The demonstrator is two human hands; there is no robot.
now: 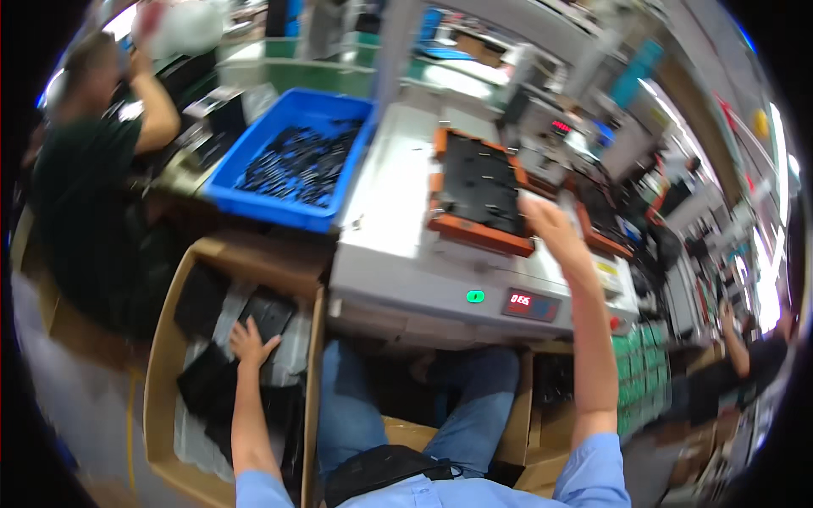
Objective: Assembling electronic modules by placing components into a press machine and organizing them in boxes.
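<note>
My left hand reaches down into a cardboard box at the left, fingers spread. It lies at a flat black panel, one of several dark flat pieces there among translucent plastic sheets; no grip shows. On the white workbench ahead rests an orange-framed fixture holding a flat black part. Beside the fixture's right edge is my right hand, apparently touching it. Its fingers are blurred and partly hidden, so their closure is unclear.
A blue bin of small black parts stands left of the fixture. The white machine bench has a green button and a red digital display. Green crates stand at right. Another person sits at far left.
</note>
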